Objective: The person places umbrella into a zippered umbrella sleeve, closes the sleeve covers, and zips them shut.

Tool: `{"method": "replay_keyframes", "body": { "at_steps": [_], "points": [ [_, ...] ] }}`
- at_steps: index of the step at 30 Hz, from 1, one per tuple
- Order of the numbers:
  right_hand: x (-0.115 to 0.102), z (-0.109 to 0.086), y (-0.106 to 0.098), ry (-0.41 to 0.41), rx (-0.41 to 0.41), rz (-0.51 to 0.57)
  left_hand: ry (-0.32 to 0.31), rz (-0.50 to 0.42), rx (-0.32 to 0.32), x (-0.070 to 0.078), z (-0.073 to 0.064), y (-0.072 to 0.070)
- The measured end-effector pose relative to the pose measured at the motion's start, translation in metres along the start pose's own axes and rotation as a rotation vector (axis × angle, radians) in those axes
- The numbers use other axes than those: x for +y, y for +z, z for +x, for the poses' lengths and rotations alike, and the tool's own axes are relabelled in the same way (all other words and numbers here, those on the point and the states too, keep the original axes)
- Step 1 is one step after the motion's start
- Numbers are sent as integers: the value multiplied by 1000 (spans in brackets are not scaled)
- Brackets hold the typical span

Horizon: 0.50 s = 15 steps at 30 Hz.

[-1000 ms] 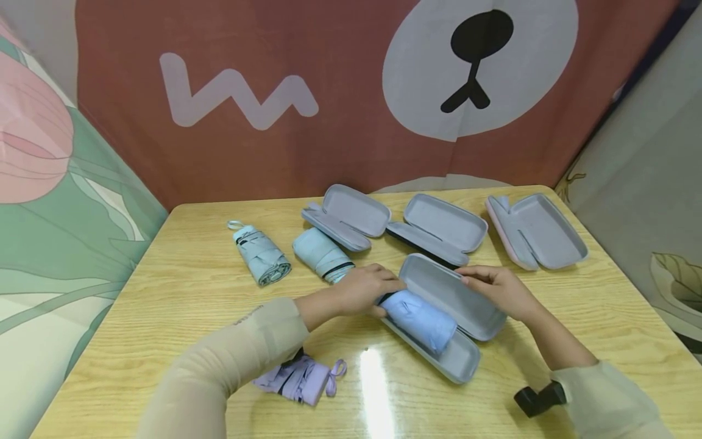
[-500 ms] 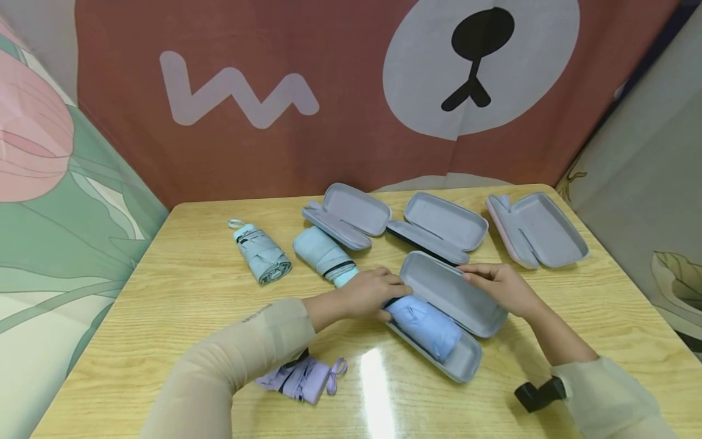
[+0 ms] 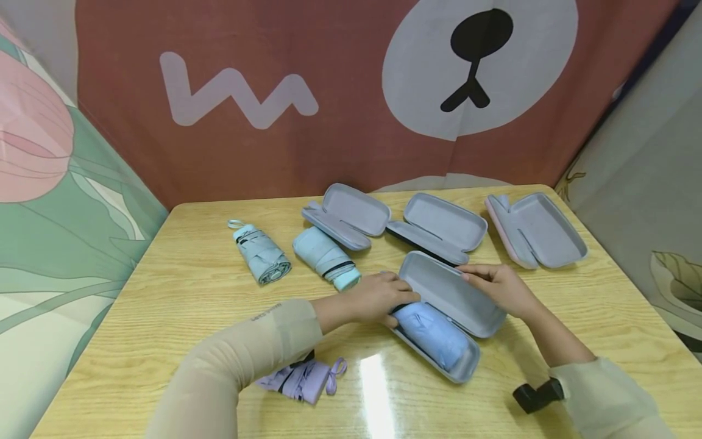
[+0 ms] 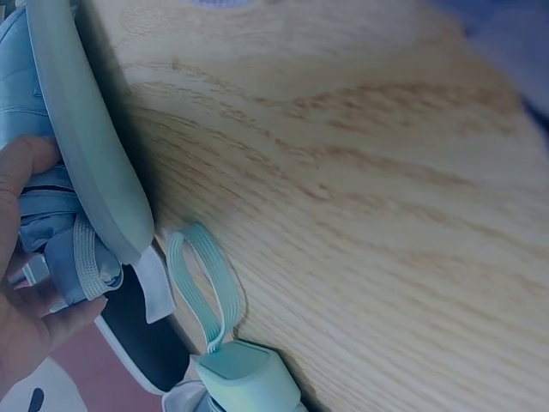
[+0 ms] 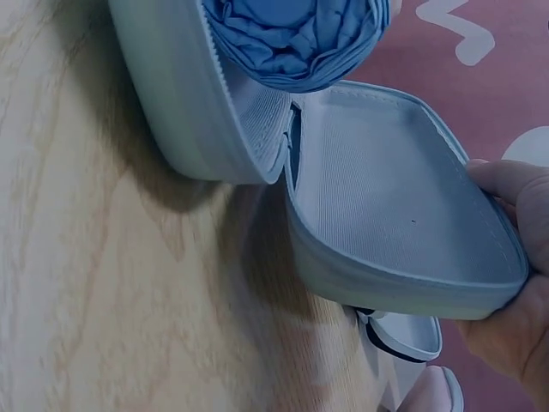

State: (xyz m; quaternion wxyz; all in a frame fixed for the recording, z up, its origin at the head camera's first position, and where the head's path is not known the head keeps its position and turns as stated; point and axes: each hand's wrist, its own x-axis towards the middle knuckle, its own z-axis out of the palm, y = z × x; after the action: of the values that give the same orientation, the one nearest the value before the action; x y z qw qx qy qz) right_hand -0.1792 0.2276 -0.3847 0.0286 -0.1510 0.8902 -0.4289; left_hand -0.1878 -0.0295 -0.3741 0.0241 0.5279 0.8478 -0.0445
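A folded blue umbrella [image 3: 432, 335] lies in the near half of an open grey zip case [image 3: 466, 369]. My left hand [image 3: 378, 297] grips its handle end, thumb on the near side and fingers over the far side. In the left wrist view the umbrella's strap loop [image 4: 86, 257] shows beside the fingers. My right hand [image 3: 499, 286] pinches the outer rim of the case's lid [image 3: 452, 296], holding it tilted back. The right wrist view shows the rolled end of the umbrella [image 5: 296, 39] over the case's lower half [image 5: 184, 103], and the thumb inside the lid's rim.
Behind stand three more open cases: a grey one [image 3: 356, 210], a black one [image 3: 444, 222] and a pink one [image 3: 548, 231]. Two folded teal umbrellas [image 3: 262, 255] [image 3: 323, 253] lie at left. A purple umbrella [image 3: 307, 379] lies near my left forearm.
My left hand has shifted right and slightly down, sliding the blue umbrella further along the case. The teal umbrella's handle has come into sight. My right hand stays on the lid.
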Motion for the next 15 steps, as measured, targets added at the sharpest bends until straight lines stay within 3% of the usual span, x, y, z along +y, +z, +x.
{"method": "replay_keyframes", "body": {
  "at_steps": [15],
  "points": [
    [2, 1, 1, -31, 15, -11, 1, -4, -61, 7, 6, 5]
  ]
}}
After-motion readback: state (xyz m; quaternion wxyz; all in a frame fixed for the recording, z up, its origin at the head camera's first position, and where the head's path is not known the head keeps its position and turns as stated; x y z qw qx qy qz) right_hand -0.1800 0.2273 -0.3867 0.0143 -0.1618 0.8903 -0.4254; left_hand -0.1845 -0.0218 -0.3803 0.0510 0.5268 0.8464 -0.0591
